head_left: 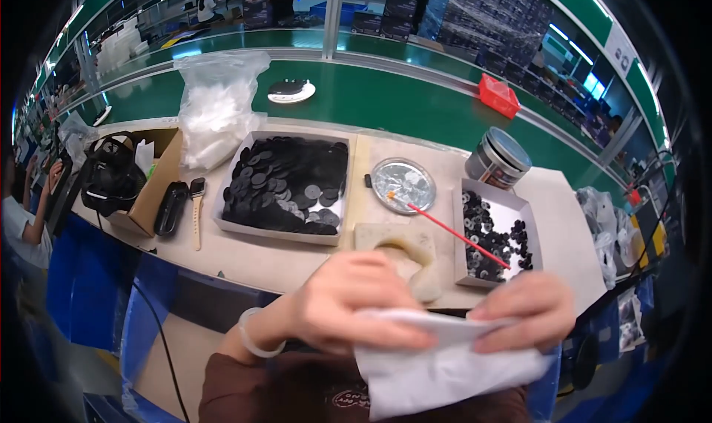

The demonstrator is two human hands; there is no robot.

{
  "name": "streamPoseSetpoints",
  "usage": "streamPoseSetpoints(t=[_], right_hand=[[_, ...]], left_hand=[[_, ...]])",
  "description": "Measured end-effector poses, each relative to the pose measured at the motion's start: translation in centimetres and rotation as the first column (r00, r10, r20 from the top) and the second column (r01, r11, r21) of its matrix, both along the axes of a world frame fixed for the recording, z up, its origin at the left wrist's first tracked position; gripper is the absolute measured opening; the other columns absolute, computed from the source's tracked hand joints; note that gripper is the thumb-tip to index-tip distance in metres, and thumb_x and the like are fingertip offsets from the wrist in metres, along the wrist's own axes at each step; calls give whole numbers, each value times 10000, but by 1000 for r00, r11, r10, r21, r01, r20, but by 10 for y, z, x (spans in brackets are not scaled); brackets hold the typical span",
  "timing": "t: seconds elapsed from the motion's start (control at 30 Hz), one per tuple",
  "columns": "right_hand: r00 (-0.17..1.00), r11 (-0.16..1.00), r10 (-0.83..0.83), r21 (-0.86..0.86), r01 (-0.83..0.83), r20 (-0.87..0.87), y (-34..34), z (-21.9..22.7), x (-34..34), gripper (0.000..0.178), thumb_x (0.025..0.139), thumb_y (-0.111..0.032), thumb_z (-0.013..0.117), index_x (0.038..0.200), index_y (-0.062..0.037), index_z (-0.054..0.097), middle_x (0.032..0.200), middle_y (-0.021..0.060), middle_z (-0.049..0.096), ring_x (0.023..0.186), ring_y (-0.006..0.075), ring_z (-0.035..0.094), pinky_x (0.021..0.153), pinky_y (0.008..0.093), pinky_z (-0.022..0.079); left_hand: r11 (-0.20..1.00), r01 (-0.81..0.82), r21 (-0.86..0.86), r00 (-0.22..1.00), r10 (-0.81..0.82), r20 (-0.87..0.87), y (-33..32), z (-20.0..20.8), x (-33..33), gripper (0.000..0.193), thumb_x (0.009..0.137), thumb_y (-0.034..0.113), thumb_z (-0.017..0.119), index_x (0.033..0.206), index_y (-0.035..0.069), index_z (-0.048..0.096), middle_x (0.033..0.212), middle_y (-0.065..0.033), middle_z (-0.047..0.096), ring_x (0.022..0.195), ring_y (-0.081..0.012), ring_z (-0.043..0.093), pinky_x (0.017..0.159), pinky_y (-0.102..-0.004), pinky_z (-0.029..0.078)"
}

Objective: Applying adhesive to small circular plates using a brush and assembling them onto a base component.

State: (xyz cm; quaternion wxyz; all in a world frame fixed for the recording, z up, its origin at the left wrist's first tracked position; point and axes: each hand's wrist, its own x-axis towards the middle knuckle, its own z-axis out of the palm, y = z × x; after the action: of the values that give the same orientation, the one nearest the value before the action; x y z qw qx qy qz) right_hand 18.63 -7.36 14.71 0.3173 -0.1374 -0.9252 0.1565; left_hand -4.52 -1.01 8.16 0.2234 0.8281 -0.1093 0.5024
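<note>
My left hand (356, 297), with a pale bangle at its wrist, pinches one side of a white cloth (445, 375). On the other side my right hand (530, 312) grips the same cloth, slightly blurred. The cloth hangs in folds in front of my dark brown top; whether it is fabric or paper I cannot tell. Just beyond my left hand lies a pale block (378, 235) with a yellowish hollow, partly hidden by the fingers. A thin red stick (460, 236) reaches from a round clear dish (426, 172) to a box of small black rings (512, 209).
A shallow box (276, 234) full of black discs stands left of centre. Further left are a watch (197, 211), a black case (172, 209) and a cardboard box (165, 159). Behind stand a plastic bag (215, 111), a tin (498, 159) and a red tray (498, 96).
</note>
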Motion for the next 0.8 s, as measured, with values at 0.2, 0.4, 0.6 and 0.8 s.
streamPoseSetpoints(t=[0.2, 0.4, 0.6, 0.8], right_hand=[[840, 981, -19, -171, -89, -542, -32, -11, -33, 139, 767, -46, 610, 643, 14, 595, 719, 150, 628, 592, 215, 632, 574, 269, 535], [517, 754, 376, -71, -653, -769, -40, -30, -79, 197, 886, -202, 497, 929, -89, 652, 1025, 79, 614, 980, 311, 563, 854, 513, 386], [481, 794, 413, 48, -606, -773, -52, -59, -97, 202, 870, -215, 539, 1041, -213, 648, 1172, -42, 574, 1148, 241, 489, 954, 618, 250], [360, 845, 388, 172, -506, -849, -60, -74, -99, 194, 851, -231, 573, 1026, -211, 654, 1098, -83, 612, 1049, 158, 554, 954, 610, 247]], left_hand=[[881, 410, -237, 818, -240, 523, -49, 9, -5, 20, 690, -11, 642, 707, -19, 649, 777, -230, 631, 670, -295, 641, 572, -280, 532], [708, 571, 416, 206, -614, 762, -55, 26, 66, 133, 808, 194, 624, 732, 96, 673, 953, -89, 553, 882, -191, 437, 764, -379, 389], [764, 405, -502, 583, 207, 786, -138, 10, 44, 151, 785, 212, 656, 719, 147, 537, 901, 20, 432, 861, -177, 410, 757, -320, 362], [602, 566, -564, 589, 183, 787, -161, -27, 37, 224, 836, 120, 570, 1053, 174, 556, 960, 35, 488, 923, -129, 490, 846, -264, 376]])
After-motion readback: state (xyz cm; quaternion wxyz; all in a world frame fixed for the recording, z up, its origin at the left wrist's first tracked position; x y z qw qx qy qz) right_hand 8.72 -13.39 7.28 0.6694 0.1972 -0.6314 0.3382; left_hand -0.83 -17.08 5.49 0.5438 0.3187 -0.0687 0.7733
